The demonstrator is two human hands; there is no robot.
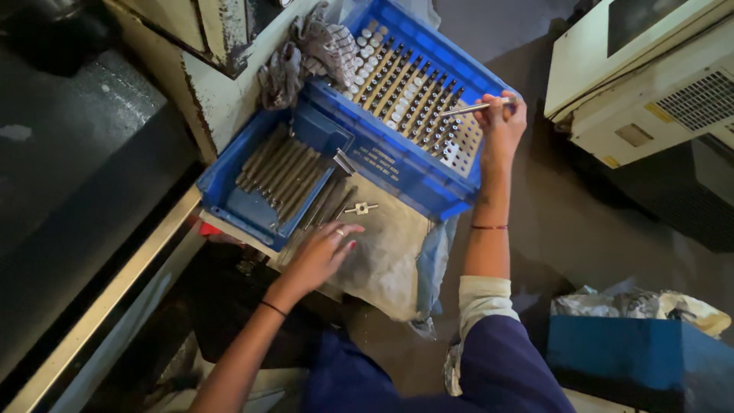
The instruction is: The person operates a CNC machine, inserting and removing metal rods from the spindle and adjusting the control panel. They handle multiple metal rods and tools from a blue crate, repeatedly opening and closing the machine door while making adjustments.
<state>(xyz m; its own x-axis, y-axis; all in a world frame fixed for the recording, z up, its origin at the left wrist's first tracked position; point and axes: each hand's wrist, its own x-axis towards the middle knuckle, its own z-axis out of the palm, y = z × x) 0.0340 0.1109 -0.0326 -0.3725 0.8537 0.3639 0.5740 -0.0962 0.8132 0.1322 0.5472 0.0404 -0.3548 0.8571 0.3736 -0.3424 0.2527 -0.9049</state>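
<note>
**Rod poised over the rack, loose rods under the other hand**

Head view: right hand [501, 122] pinches a steel rod [475, 108] above the blue crate [397, 164]'s perforated rack; tilted, it might miss its hole. Left hand [321, 256], fingers spread flat on loose rods [325, 205] beside the crate, could roll them off.

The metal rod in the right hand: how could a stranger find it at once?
Find the upper blue crate, with rods standing in a perforated rack. At its right edge, the right hand pinches one metal rod. Only this rod lies sideways above the rack.
</note>
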